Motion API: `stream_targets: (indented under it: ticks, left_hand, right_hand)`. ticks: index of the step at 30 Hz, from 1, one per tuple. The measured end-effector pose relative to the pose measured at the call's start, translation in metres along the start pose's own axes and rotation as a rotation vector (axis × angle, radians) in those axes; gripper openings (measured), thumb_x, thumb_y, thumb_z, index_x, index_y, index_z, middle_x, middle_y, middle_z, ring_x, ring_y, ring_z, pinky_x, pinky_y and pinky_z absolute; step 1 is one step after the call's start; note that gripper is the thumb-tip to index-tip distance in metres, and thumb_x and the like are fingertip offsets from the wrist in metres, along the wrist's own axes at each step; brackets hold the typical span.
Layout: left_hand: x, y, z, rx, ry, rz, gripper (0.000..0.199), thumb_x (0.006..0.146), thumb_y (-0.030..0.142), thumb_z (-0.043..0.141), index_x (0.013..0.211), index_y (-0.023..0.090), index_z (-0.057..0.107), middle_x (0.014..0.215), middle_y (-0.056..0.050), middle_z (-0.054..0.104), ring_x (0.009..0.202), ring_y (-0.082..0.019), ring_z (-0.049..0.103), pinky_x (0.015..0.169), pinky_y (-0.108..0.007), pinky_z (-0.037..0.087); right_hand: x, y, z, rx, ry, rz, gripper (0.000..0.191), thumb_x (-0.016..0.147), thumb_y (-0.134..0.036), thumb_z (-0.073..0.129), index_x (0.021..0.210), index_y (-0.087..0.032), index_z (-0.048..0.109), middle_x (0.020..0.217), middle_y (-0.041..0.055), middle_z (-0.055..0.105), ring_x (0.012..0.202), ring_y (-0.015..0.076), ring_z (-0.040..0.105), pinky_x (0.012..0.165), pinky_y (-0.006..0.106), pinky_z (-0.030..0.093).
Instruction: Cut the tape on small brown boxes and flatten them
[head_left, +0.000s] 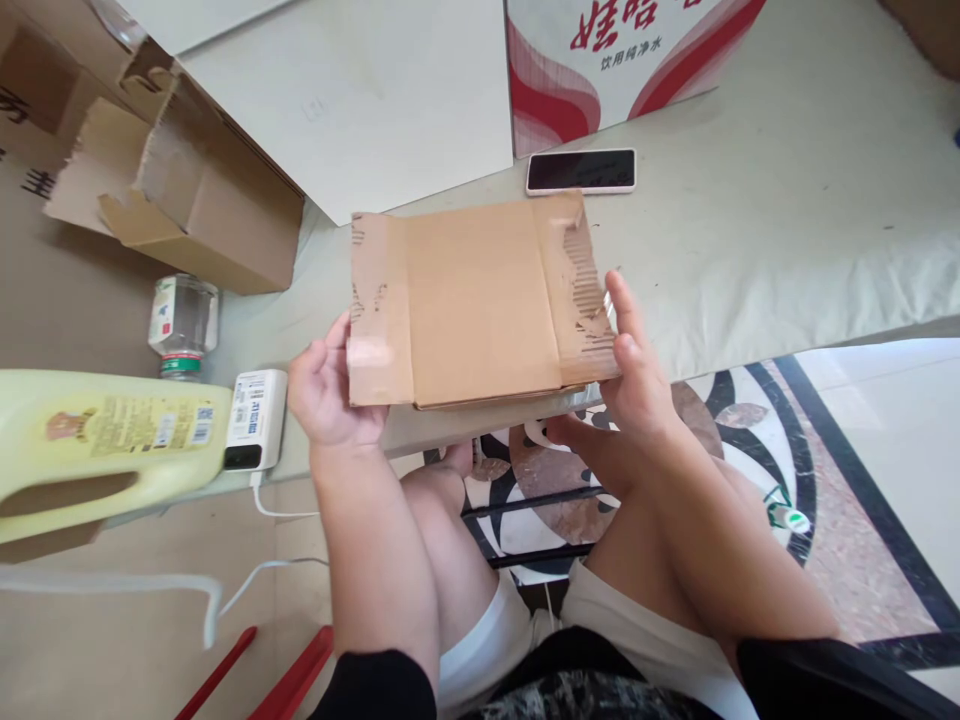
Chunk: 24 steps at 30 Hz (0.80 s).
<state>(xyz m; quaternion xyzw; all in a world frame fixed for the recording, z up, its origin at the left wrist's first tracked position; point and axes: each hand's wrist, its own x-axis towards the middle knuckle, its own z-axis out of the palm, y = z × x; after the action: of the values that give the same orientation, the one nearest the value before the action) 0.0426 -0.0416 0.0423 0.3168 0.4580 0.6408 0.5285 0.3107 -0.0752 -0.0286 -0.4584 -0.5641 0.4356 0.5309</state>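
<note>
A brown cardboard box lies between my hands at the near edge of the cloth-covered table, its two side flaps spread outward. Torn paper and bare corrugation show on the right flap, and strips of clear tape on the left one. My left hand grips the left flap from its lower corner, with some fingers hidden beneath the cardboard. At the other side my right hand holds the edge of the right flap, index finger pointing up and the remaining fingers partly out of sight.
Behind the box are a phone, a white carton and a red-and-white carton. To the left stand an opened cardboard box, a clear bottle, a yellow jug and a white power bank with a cable.
</note>
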Motion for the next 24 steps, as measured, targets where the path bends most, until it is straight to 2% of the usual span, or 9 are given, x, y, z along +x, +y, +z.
stream_targets:
  ticks: [2, 4, 7, 13, 15, 18, 20, 22, 24]
  left_hand:
    - [-0.007, -0.001, -0.001, 0.040, -0.072, -0.087, 0.051, 0.062, 0.058, 0.076, 0.096, 0.020, 0.075, 0.106, -0.009, 0.076, 0.115, -0.033, 0.066, 0.091, -0.042, 0.058]
    - [-0.010, -0.005, -0.004, 0.105, -0.047, -0.182, 0.051, 0.060, 0.059, 0.079, 0.094, 0.022, 0.074, 0.106, -0.009, 0.076, 0.124, -0.036, 0.063, 0.090, -0.043, 0.059]
    - [-0.008, -0.015, -0.006, 0.167, -0.014, -0.272, 0.050, 0.070, 0.062, 0.074, 0.101, 0.023, 0.072, 0.113, -0.011, 0.075, 0.130, -0.035, 0.060, 0.088, -0.041, 0.061]
    - [0.001, -0.032, -0.006, 0.235, -0.008, -0.125, 0.060, 0.074, 0.075, 0.066, 0.106, 0.024, 0.071, 0.128, -0.011, 0.071, 0.142, -0.034, 0.050, 0.099, -0.040, 0.056]
    - [0.002, -0.035, -0.007, 0.266, 0.033, -0.127, 0.064, 0.073, 0.079, 0.063, 0.105, 0.025, 0.071, 0.120, -0.011, 0.073, 0.133, -0.034, 0.058, 0.092, -0.040, 0.059]
    - [0.003, -0.035, -0.012, 0.292, 0.101, -0.219, 0.064, 0.075, 0.082, 0.056, 0.093, 0.023, 0.072, 0.090, -0.012, 0.075, 0.100, -0.032, 0.073, 0.070, -0.036, 0.060]
    - [0.006, -0.032, -0.016, 0.287, 0.081, -0.289, 0.062, 0.079, 0.079, 0.052, 0.082, 0.020, 0.071, 0.075, -0.013, 0.071, 0.082, -0.030, 0.073, 0.060, -0.035, 0.058]
    - [0.013, -0.029, -0.019, 0.264, 0.057, -0.271, 0.051, 0.082, 0.067, 0.052, 0.078, 0.019, 0.070, 0.073, -0.013, 0.071, 0.079, -0.029, 0.073, 0.060, -0.035, 0.057]
    - [0.022, -0.028, -0.019, 0.247, 0.102, -0.141, 0.031, 0.079, 0.049, 0.058, 0.081, 0.021, 0.071, 0.082, -0.009, 0.074, 0.087, -0.027, 0.073, 0.069, -0.035, 0.059]
  right_hand:
    - [-0.001, -0.003, 0.000, 0.010, 0.020, -0.003, 0.086, 0.089, -0.075, 0.049, 0.162, -0.040, 0.020, 0.170, -0.0020, 0.026, 0.160, 0.0304, 0.017, 0.129, 0.054, 0.026]
    - [-0.002, -0.009, 0.001, 0.015, 0.036, 0.009, 0.096, 0.083, -0.073, 0.062, 0.162, -0.040, 0.019, 0.169, 0.0004, 0.028, 0.160, 0.0323, 0.018, 0.129, 0.053, 0.027]
    - [-0.003, -0.018, 0.001, 0.022, 0.077, 0.020, 0.101, 0.079, -0.066, 0.072, 0.161, -0.039, 0.019, 0.168, 0.0015, 0.030, 0.158, 0.0331, 0.022, 0.129, 0.055, 0.027]
    - [-0.001, -0.019, -0.004, -0.087, 0.137, 0.057, 0.085, 0.084, -0.051, 0.073, 0.156, -0.037, 0.031, 0.166, 0.0028, 0.032, 0.155, 0.0318, 0.030, 0.126, 0.056, 0.032]
    - [0.000, -0.019, -0.003, -0.103, 0.152, 0.060, 0.080, 0.086, -0.048, 0.071, 0.155, -0.036, 0.033, 0.163, 0.0035, 0.036, 0.151, 0.0312, 0.037, 0.125, 0.056, 0.033]
    - [0.000, -0.023, -0.001, -0.102, 0.184, 0.077, 0.072, 0.087, -0.044, 0.070, 0.151, -0.035, 0.039, 0.157, 0.0047, 0.044, 0.144, 0.0310, 0.046, 0.122, 0.056, 0.038]
    - [0.001, -0.024, 0.000, -0.093, 0.200, 0.087, 0.068, 0.086, -0.042, 0.071, 0.148, -0.035, 0.044, 0.153, 0.0049, 0.049, 0.140, 0.0311, 0.050, 0.118, 0.054, 0.043]
    - [0.001, -0.025, -0.001, -0.077, 0.218, 0.069, 0.064, 0.086, -0.041, 0.070, 0.145, -0.034, 0.046, 0.151, 0.0044, 0.050, 0.140, 0.0313, 0.049, 0.116, 0.053, 0.045]
    - [0.002, -0.023, -0.003, -0.050, 0.238, 0.031, 0.063, 0.086, -0.044, 0.070, 0.145, -0.035, 0.047, 0.153, 0.0035, 0.049, 0.142, 0.0316, 0.047, 0.115, 0.052, 0.046]
